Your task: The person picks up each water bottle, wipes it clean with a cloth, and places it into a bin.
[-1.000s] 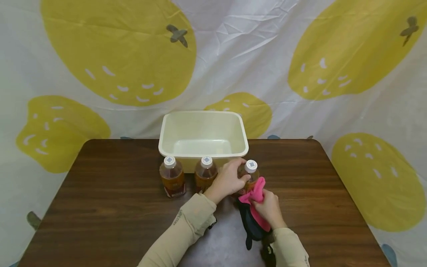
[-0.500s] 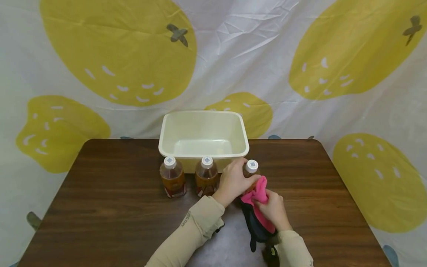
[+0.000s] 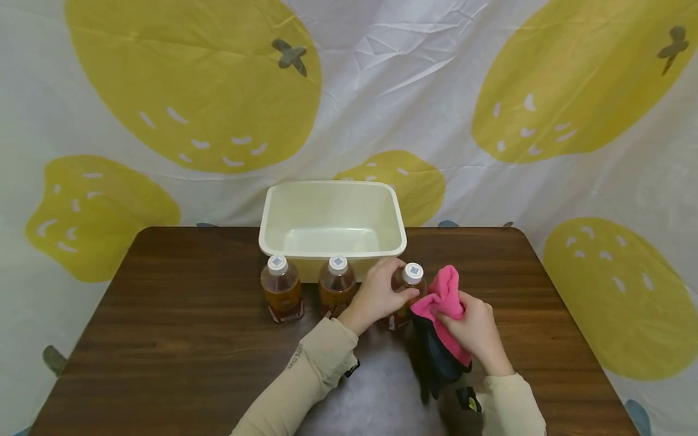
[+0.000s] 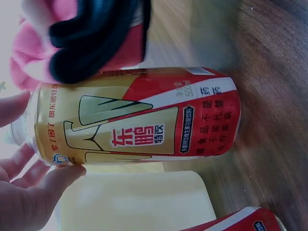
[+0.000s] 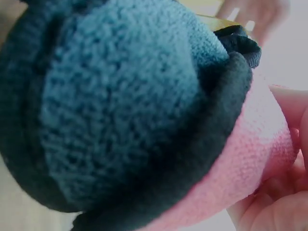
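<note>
My left hand grips the rightmost drink bottle high on its body, just under the white cap. In the left wrist view the bottle shows a red and gold printed label, and fingers and thumb lie around its neck end. My right hand pinches a bunched cloth, pink on one face and dark blue-green on the other. The cloth hangs to the right of the bottle, its dark part drooping toward me. Up close in the right wrist view, the cloth has fuzzy terry fabric with a dark border.
Two similar bottles stand left of the held one, a far-left bottle and a middle bottle. Behind them sits a cream plastic basin. All rest on a dark wooden table, with a lemon-print curtain behind.
My right hand has drawn the cloth rightward, away from the bottle, so more of the label shows. My left hand keeps its grip, shifting only slightly.
</note>
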The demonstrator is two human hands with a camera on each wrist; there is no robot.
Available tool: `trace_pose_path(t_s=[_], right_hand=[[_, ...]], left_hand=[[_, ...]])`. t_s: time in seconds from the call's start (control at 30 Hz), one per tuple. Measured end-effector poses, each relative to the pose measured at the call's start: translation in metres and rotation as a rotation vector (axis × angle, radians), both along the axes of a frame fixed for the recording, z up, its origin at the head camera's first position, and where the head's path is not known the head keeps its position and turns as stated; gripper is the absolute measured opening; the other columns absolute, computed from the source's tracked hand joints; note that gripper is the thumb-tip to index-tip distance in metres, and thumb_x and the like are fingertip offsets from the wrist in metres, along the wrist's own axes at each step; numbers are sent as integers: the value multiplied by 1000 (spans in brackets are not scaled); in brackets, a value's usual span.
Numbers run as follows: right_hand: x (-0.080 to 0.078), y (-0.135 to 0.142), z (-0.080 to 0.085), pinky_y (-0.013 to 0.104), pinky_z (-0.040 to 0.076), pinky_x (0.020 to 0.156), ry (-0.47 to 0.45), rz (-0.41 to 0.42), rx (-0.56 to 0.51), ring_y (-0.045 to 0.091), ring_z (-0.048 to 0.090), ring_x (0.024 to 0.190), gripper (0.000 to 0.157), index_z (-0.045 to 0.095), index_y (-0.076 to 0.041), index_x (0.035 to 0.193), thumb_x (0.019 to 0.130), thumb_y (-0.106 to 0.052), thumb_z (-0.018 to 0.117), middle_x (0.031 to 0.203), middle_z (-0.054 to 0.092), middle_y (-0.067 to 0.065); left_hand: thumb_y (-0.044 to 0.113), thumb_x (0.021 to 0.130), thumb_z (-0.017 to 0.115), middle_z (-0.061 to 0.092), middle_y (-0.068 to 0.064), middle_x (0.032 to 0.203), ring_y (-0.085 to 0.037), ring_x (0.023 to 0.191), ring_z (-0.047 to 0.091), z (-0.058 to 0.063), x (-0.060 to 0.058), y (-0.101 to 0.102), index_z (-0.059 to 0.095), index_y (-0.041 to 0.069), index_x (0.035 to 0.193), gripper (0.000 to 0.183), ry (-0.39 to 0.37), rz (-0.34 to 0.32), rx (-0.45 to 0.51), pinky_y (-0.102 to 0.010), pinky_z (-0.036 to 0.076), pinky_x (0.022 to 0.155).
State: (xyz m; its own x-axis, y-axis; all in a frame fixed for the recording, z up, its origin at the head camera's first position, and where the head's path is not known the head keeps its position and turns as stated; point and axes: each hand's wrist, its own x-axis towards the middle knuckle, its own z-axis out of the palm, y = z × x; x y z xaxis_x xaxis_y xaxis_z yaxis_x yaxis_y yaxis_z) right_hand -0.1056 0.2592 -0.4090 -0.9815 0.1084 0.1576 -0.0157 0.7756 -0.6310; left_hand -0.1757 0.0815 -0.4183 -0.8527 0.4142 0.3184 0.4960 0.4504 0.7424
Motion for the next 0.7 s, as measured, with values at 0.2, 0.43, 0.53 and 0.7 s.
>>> trace_pose_path(t_s=[0.2,0.43,0.53,0.7], right_hand=[[-6,-3,24,26,48,54,45,79,29,17,52,58,28,62,1,89,70,-13,77,73,64,11],[-23,-9,34,30,50,57,42,162,59,17,54,59,27,62,0,89,70,-13,77,74,64,11],[-27,-10,33,31,50,57,25,165,62,17,55,59,27,62,1,89,69,-11,77,74,64,11],[-28,-12,29,31,48,56,24,165,61,18,55,58,26,63,2,87,69,-9,77,73,64,12]], left_hand=[[19,74,73,57,-9,109,-21,102,55,2,-2,-5,62,3,109,40,28,-19,-29,-30,44,89],[12,74,69,62,-10,105,-22,98,58,6,-6,-9,58,2,108,36,27,-58,-26,-31,45,87],[12,73,69,62,-11,104,-22,97,58,6,-8,-9,59,1,106,35,33,-69,-24,-30,45,86],[14,74,68,62,-10,105,-22,96,57,6,-9,-11,60,2,106,35,32,-68,-58,-30,46,85]])
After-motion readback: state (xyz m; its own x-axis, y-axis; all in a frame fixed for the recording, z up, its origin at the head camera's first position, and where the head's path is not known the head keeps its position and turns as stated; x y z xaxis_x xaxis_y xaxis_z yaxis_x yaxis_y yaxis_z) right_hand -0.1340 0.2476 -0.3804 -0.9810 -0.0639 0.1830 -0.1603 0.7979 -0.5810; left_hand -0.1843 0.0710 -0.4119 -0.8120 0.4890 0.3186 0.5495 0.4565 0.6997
